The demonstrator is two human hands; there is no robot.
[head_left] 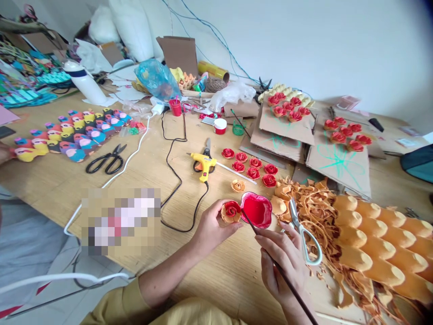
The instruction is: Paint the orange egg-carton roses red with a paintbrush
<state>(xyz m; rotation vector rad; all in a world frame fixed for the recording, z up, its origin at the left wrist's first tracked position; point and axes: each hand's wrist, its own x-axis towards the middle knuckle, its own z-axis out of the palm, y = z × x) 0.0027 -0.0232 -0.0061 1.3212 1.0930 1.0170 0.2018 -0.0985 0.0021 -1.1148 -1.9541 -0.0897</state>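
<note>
My left hand pinches a small egg-carton rose, its centre painted red and its outer petals partly orange. In my right hand is a dark, thin paintbrush, its tip at the left rim of a cup of red paint. The rose is held just left of that cup. An unpainted orange rose lies behind it, and several red roses stand in rows farther back. White-handled scissors lie right of my right hand.
Orange egg trays and cut scraps cover the right side. A yellow glue gun with its black cord lies mid-table. Black scissors and a painted egg tray are left. Cardboard sheets bear more red roses.
</note>
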